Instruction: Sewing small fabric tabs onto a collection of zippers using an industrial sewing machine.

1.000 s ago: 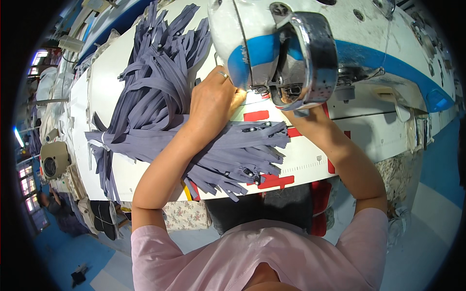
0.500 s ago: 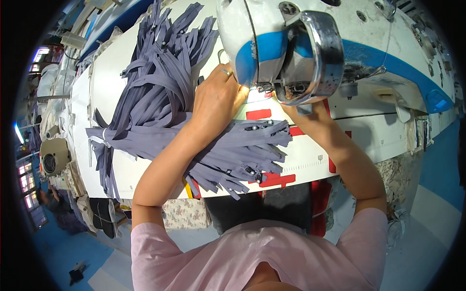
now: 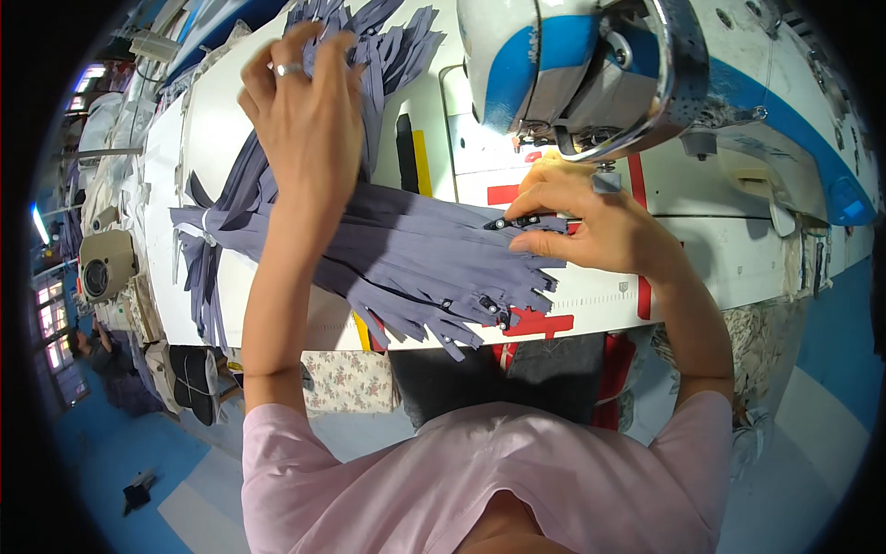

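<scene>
Two bundles of grey-purple zippers lie crossed on the white sewing table. My left hand [image 3: 309, 125] is over the far zipper bundle [image 3: 392, 42], its fingers bent and spread, with nothing seen in them. My right hand [image 3: 595, 212] is beside the loose ends of the near zipper bundle [image 3: 415, 245]. Its thumb and forefinger close on a zipper end with a black slider [image 3: 517, 222]. A white tie [image 3: 207, 226] binds the near bundle at its left end. Just beyond my right hand stands the white and blue sewing machine [image 3: 563, 65], its needle area lit.
Red tape strips [image 3: 540, 323] and black and yellow strips [image 3: 422, 162] mark the white tabletop [image 3: 720, 286]. The machine's chrome guard [image 3: 678, 83] overhangs my right fingers. A floral cloth [image 3: 351, 380] hangs below the front edge. Another person [image 3: 115, 369] is at the far left.
My left hand has left the needle area and moved left and away to the far bundle. My right hand has come back from under the machine head to the near bundle's ends.
</scene>
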A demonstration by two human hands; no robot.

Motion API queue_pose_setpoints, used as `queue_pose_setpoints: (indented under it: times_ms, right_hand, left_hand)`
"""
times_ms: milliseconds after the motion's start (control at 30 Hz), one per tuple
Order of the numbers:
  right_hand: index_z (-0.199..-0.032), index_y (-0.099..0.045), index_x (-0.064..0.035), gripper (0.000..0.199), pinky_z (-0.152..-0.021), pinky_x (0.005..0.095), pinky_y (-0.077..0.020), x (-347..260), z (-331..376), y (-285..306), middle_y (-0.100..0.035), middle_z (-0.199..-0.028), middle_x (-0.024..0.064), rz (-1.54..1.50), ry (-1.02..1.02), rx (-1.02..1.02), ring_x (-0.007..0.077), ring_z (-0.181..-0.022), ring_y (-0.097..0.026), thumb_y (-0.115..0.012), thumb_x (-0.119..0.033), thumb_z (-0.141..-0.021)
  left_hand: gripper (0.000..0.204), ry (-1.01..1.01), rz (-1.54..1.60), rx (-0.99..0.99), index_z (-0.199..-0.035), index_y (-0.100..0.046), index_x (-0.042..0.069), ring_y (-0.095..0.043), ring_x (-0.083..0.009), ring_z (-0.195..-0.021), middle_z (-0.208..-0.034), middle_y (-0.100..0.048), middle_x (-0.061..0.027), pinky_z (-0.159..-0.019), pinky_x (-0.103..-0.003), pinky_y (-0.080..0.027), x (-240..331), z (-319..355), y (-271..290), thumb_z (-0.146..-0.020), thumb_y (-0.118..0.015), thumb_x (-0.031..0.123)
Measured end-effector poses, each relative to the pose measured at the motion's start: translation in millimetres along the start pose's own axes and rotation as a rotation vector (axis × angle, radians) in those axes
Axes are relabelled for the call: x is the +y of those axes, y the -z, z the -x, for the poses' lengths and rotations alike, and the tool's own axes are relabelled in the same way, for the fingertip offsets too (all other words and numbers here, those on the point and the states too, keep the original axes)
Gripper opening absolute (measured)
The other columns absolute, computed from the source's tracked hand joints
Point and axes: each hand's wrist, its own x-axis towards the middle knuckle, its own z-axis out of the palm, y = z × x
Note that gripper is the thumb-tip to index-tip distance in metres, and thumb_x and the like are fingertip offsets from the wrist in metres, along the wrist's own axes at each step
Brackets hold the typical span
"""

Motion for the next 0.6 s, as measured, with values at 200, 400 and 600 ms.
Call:
queue_pose_setpoints:
  times_ms: [200,400,600]
  right_hand:
    - [-0.097,-0.07,-0.0022,0.023,-0.087,0.034,-0.0482,-6,4,6,-0.065,-0.099,0.0076,0.009,-0.007,-0.031,0.0224,-0.097,-0.061,-0.081,-0.013,-0.081]
    - [-0.1,-0.07,-0.0016,0.02,-0.087,0.0326,-0.0506,-8,0,8,-0.068,-0.098,0.0085,0.079,-0.13,-0.052,0.0199,-0.094,-0.064,-0.072,-0.02,-0.093]
    - [-0.109,-0.07,-0.0005,0.03,-0.083,0.0284,-0.055,-6,1,3,-0.071,-0.097,0.0069,-0.389,-0.521,0.255,0.0119,-0.09,-0.066,-0.065,-0.029,-0.1]
  left_hand:
    - [0.012,-0.041,1.037,-0.798,-0.092,-0.068,0.007,-0.06,-0.0286,-0.091,-0.091,-0.064,-0.0085,-0.08,-0.04,-0.047,31,28,71,-0.082,-0.075,0.008]
    - [0.01,0.19,1.251,-0.87,-0.093,-0.066,0.004,-0.062,-0.0284,-0.084,-0.09,-0.065,-0.0086,-0.073,-0.039,-0.049,26,31,70,-0.085,-0.071,0.005]
    - [0.019,-0.1,0.868,-0.332,-0.095,-0.063,0.003,-0.065,-0.0231,-0.082,-0.093,-0.066,-0.0077,-0.072,-0.034,-0.052,27,23,50,-0.077,-0.068,0.001]
